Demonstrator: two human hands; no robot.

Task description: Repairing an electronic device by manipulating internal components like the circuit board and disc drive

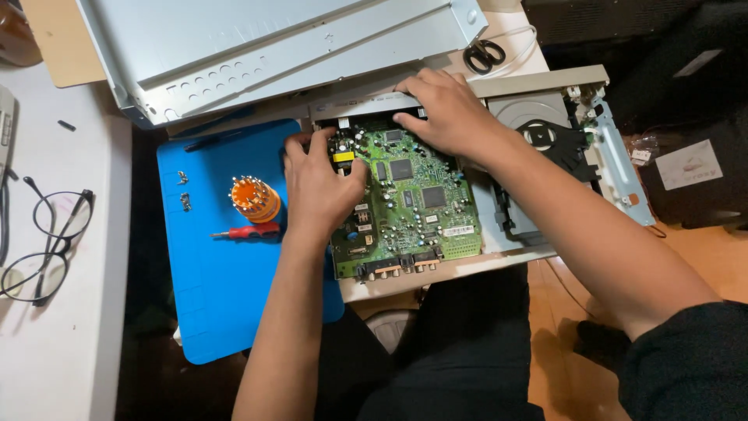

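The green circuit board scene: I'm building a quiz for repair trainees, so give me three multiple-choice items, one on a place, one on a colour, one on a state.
1. Where does the red-handled screwdriver lie?
A. on the blue mat
B. on the circuit board
C. beside the glasses

2. What colour is the screwdriver bit holder?
A. green
B. orange
C. white

3. What is the state of the metal cover?
A. fitted on
B. taken off, set behind
C. held in the right hand

Answers: 1 A, it rests on the mat below the holder. 2 B, its body is orange. 3 B, the board lies exposed under the left hand and the right.
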